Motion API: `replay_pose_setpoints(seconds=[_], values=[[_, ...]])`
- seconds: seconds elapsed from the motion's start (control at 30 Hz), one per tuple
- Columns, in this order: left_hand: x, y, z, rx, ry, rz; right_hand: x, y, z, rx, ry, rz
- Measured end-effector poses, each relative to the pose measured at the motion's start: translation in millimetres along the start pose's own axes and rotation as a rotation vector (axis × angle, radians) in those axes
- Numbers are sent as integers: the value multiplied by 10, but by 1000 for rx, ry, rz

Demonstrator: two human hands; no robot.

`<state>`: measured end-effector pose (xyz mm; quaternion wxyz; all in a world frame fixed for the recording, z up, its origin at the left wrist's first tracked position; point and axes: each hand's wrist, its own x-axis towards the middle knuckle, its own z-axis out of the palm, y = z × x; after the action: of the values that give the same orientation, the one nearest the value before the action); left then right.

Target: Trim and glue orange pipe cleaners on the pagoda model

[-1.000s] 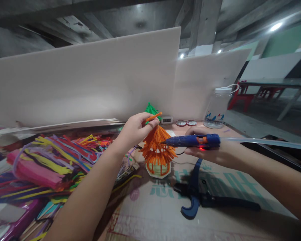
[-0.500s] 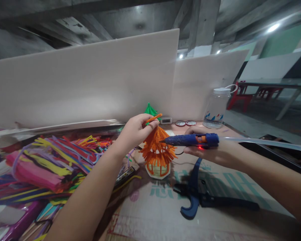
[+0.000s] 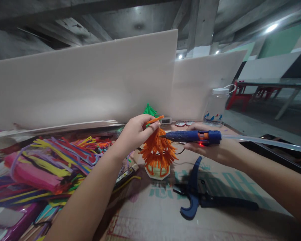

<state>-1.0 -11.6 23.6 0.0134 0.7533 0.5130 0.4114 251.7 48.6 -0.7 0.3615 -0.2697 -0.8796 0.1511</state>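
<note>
At the centre stands a small orange hut model point(image 3: 158, 152) made of pipe cleaners, with layered fringed roofs and a pale octagonal base. Over its peak, my left hand point(image 3: 139, 130) pinches a short orange pipe cleaner point(image 3: 155, 119) between thumb and fingers. My right hand point(image 3: 213, 147) is wrapped round a blue hot glue gun point(image 3: 190, 136) with a small red light lit. Its nozzle points left, at the upper roof; whether it touches is hard to tell. A long clear glue stick point(image 3: 261, 140) sticks out of its back end. Behind my left hand a green pipe-cleaner top point(image 3: 149, 109) shows, partly hidden.
Blue-handled cutters point(image 3: 194, 194) lie on the cardboard point(image 3: 145, 214) in front of my right hand. Many coloured pipe cleaners point(image 3: 65, 157) are heaped at left. A clear water bottle point(image 3: 214, 107), round tins point(image 3: 180, 123) and a small display point(image 3: 166, 121) stand before white boards point(image 3: 90, 83).
The glue gun's nozzle has risen slightly, to a higher part of the orange roof. My left hand still pinches the orange pipe cleaner in nearly the same spot.
</note>
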Motion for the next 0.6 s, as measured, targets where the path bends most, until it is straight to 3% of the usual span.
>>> replay_pose_setpoints(seconds=[0.6], values=[[-32,41,-24,135,21,70,30,-57,-29,42,63,44]])
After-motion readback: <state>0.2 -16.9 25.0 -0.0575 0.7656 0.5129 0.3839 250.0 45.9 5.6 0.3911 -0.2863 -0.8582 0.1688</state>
